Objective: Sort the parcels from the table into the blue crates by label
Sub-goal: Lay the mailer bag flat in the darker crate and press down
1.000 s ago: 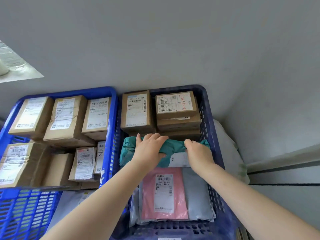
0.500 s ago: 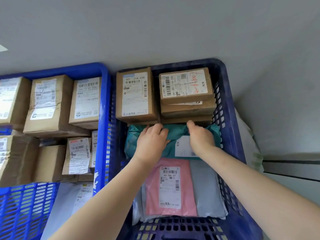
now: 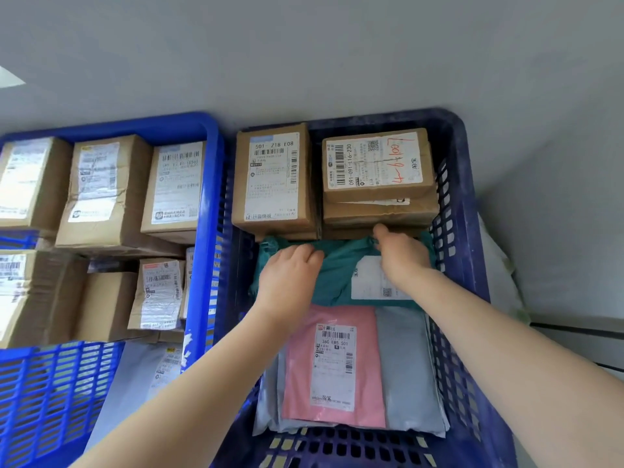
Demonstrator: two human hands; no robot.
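Nearest to me, in the front half of the dark blue crate (image 3: 467,282), lay a pink mailer (image 3: 304,373) with its label up, resting on grey mailers (image 3: 405,366). Just beyond these sat the teal mailer (image 3: 337,275), the parcel in hand, inside the same crate and butted against the cardboard boxes behind it. My left hand (image 3: 287,282) rested on its left part, fingers curled down over the far edge; whether they gripped or only pressed, I could not tell. My right hand (image 3: 401,258) lay on its right part, partly over its white label (image 3: 368,282), fingertips tucked at the far edge against the boxes; the grip there was likewise unclear.

At the back of this crate stood a box marked 501 Z18 E08 (image 3: 273,180) and, beside it, a stack of flat boxes (image 3: 378,184) whose top label bore red handwriting.

To the left, the bright blue crate (image 3: 209,204) held several brown boxes, labels up, and a grey mailer at its near end.

I judged the sort well advanced: both crates were largely filled, and the teal mailer appeared to be in its final seating. The counter was out of view, so the remaining parcels could not be counted.
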